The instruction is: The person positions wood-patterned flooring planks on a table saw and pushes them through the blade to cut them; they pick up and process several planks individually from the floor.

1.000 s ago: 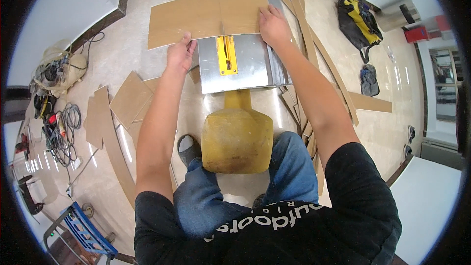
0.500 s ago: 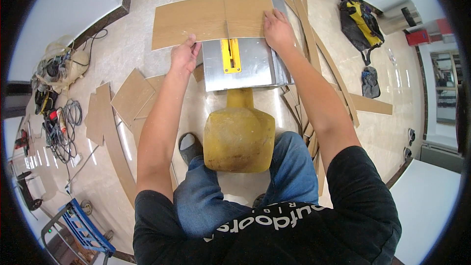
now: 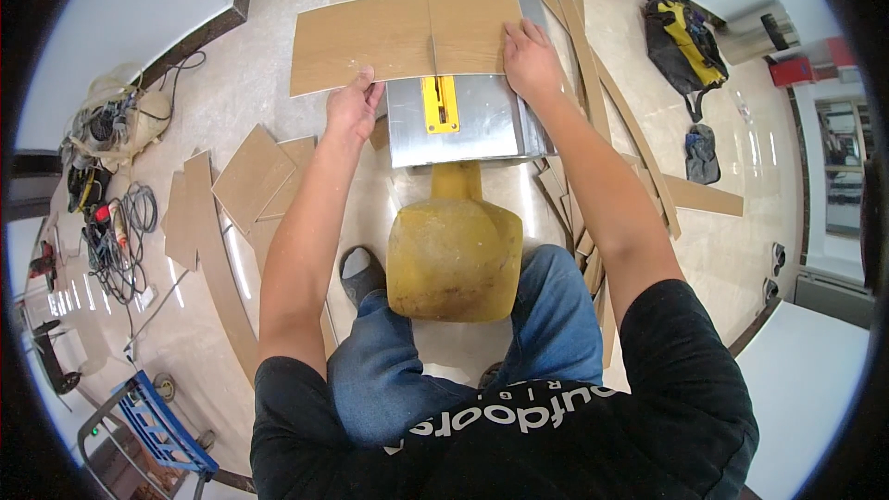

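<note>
A wood-grain floor plank (image 3: 356, 42) lies across the metal table (image 3: 403, 134) of a small table saw. A thin cut line runs through it from the near edge to the far edge, in line with the slotted yellow insert (image 3: 441, 104). My left hand (image 3: 352, 106) pinches the near edge left of the cut, thumb on top and fingers mostly underneath. Over the right end rests my right hand (image 3: 532, 56), fingers curled onto the top near the edge; its thumb is hidden. The plank's left part overhangs the table.
A worn yellow seat-like piece (image 3: 454, 259) stands between my knees. Plank offcuts (image 3: 255, 181) lie left, and long strips (image 3: 593, 97) lie right. Cables and tools (image 3: 120, 231), a blue folding frame (image 3: 167, 421) and a black-yellow bag (image 3: 683, 46) are further out.
The whole view has shifted slightly. Both hands keep their places on the plank, and the plank shows little or no movement against the saw table.
</note>
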